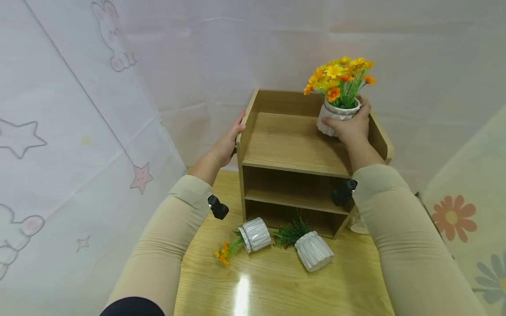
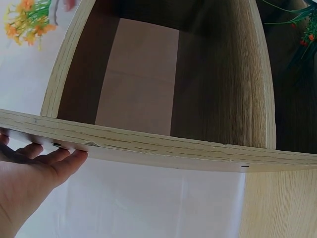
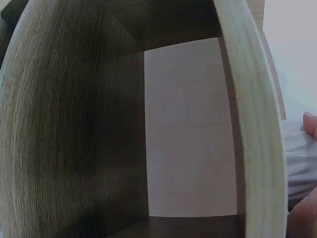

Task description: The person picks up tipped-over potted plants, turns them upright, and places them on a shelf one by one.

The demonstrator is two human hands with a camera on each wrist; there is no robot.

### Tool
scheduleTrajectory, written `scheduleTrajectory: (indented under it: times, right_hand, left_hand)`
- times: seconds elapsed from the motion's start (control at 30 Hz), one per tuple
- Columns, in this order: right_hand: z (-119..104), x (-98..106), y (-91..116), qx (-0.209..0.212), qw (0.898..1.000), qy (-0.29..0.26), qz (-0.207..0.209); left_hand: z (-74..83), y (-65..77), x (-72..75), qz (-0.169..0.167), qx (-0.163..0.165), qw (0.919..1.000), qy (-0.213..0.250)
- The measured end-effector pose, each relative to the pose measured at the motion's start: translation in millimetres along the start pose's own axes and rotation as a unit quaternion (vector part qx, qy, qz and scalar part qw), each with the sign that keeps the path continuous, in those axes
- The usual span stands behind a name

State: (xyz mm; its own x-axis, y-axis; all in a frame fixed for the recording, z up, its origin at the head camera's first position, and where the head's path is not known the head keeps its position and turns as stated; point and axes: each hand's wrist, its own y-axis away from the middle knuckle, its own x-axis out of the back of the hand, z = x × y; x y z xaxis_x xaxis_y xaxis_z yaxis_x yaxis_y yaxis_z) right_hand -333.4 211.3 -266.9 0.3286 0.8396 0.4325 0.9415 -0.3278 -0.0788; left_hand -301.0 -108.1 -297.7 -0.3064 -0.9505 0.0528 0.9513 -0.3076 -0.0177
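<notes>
My right hand (image 1: 354, 127) grips a white ribbed pot (image 1: 331, 115) of yellow and orange artificial flowers (image 1: 336, 75). Thumb and fingers go round the pot, which is upright at the right of the wooden shelf unit's top (image 1: 292, 136). At the far right of the right wrist view, only bits of the pot (image 3: 297, 168) and the hand (image 3: 303, 215) show. My left hand (image 1: 228, 142) lies along the outside of the unit's left side panel. Its fingertips (image 2: 74, 159) press on that panel in the left wrist view.
Two more white flowerpots lie tipped over on the wooden table before the unit: one (image 1: 256, 235) with orange flowers, one (image 1: 314, 251) with dark greenery. Another white object (image 1: 358, 224) sits by the unit's right side. A printed cloth (image 1: 197, 57) hangs behind and around.
</notes>
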Motion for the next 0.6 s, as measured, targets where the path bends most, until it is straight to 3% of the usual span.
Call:
scheduleTrajectory:
  times: [0.6]
  right_hand:
    - [17, -8, -7, 0.018, 1.0, -0.003, 0.02]
  left_hand:
    - [-2.1, -2.8, -2.2, 0.0, -0.004, 1.0, -0.006]
